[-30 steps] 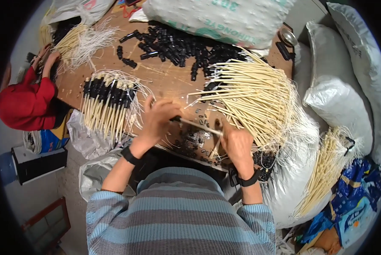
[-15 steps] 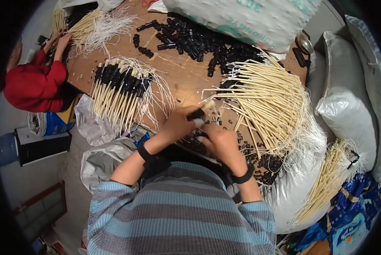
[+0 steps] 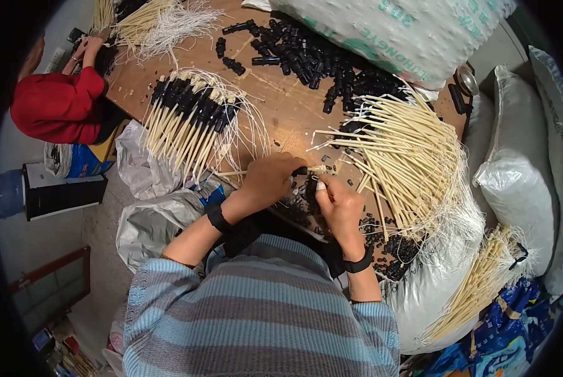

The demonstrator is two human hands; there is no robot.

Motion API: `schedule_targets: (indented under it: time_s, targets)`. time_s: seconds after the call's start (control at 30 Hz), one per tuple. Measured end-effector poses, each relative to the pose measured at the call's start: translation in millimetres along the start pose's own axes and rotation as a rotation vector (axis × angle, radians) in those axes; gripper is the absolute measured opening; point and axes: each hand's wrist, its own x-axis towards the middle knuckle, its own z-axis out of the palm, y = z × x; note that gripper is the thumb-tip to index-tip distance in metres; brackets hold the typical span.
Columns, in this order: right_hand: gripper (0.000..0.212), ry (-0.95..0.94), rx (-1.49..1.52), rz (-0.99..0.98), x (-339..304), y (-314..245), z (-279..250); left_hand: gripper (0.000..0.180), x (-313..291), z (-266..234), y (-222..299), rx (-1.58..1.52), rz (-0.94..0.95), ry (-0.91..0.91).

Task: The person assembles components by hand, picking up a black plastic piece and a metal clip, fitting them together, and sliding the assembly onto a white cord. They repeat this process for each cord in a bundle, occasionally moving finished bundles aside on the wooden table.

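My left hand (image 3: 269, 180) is closed around a black plastic sleeve (image 3: 300, 171). A thin cream tube (image 3: 231, 173) sticks out on the left side of this hand, and a pale end shows to the right of the sleeve. Close by on the right, my right hand (image 3: 341, 207) has its thumb and index finger pinched together. White wrapping covers one of its fingertips. A thin pale loop shows beside that fingertip, but what the pinch holds is too small to make out. Small black parts (image 3: 303, 198) lie under and around both hands.
Cream tubes with black sleeves (image 3: 190, 119) lie in a row at left. A pile of black sleeves (image 3: 306, 63) lies beyond, before a large white sack (image 3: 401, 38). Cream tubes with white cords (image 3: 401, 163) fan out at right. A person in red (image 3: 58, 107) works at far left.
My right hand has drawn away from the black sleeve, to the right. My left hand has turned, and the cream tube now shows on its left. The whole view has shifted slightly.
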Motion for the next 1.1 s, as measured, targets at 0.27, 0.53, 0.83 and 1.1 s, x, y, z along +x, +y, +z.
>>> schedule_targets:
  time_s: [0.27, 0.53, 0.83, 1.1]
  targets:
    - [0.010, -0.040, 0.003, 0.034, -1.5, 0.5, 2.9, 0.039, -3.2, 5.1, 8.3, 0.012, 0.078, 0.017]
    - [0.016, -0.115, 0.083, 0.149, -5.3, -1.7, -1.8, 0.039, -2.6, 15.3, 0.3, 0.040, 0.157, 0.046]
    - [0.018, -0.099, 0.159, 0.226, -8.2, 3.9, -5.5, 0.039, -3.1, 15.0, 0.2, 0.021, 0.150, 0.024]
    - [0.015, -0.112, 0.102, 0.121, -6.6, 2.4, -4.7, 0.035, -0.7, 19.2, -0.6, -0.024, 0.192, 0.046]
